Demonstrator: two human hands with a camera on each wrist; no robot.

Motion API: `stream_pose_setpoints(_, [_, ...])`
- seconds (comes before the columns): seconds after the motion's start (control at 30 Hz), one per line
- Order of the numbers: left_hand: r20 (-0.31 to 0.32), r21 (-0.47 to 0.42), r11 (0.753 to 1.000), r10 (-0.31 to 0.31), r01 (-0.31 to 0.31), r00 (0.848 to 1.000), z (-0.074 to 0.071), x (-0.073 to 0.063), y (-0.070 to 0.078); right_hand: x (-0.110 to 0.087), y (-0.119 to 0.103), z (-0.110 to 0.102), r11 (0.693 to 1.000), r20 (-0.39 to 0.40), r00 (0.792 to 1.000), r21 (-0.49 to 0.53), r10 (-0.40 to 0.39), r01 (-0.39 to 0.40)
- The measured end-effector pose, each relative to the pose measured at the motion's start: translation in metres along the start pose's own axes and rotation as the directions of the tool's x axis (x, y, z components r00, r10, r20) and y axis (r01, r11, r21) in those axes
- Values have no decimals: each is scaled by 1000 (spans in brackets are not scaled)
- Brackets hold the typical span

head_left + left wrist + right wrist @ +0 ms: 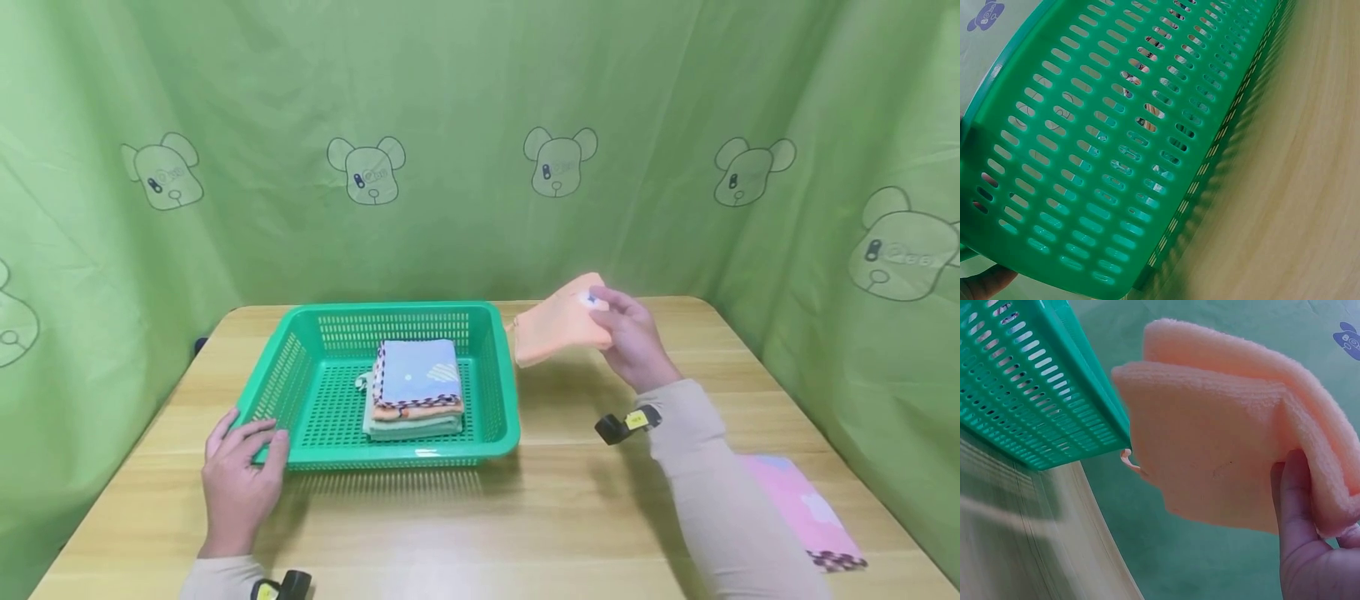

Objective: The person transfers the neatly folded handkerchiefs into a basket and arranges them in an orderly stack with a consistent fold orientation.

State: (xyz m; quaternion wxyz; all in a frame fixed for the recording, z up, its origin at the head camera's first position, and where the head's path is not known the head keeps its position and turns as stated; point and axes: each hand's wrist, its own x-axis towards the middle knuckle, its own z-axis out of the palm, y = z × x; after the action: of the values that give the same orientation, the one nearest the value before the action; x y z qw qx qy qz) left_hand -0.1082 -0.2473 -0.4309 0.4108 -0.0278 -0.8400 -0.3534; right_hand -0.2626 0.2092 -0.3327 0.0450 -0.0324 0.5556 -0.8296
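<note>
My right hand pinches a folded peach towel at its right end and holds it up just right of the basket. In the right wrist view the folded layers of the peach towel show, with a small loop at the lower left corner. A green plastic basket sits on the table. My left hand grips its front left corner by the rim. Stacked inside are a folded blue towel on top, an orange one and a pale green one.
A folded pink towel with a checked edge lies at the right of the wooden table, partly hidden by my right forearm. Green curtains with printed bear heads hang behind and on both sides.
</note>
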Motion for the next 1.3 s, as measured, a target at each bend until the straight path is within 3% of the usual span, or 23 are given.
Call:
stream_pose_setpoints(0.57, [1,12,1000,3,-3,1000,0,1,0,3,-1,15,1000,6,1000,16,-6,6])
stream_pose_setpoints(1.3, [-4,11,1000,13,-13,1000,0,1,1,6,4,33,989,50,999,148,-15,8])
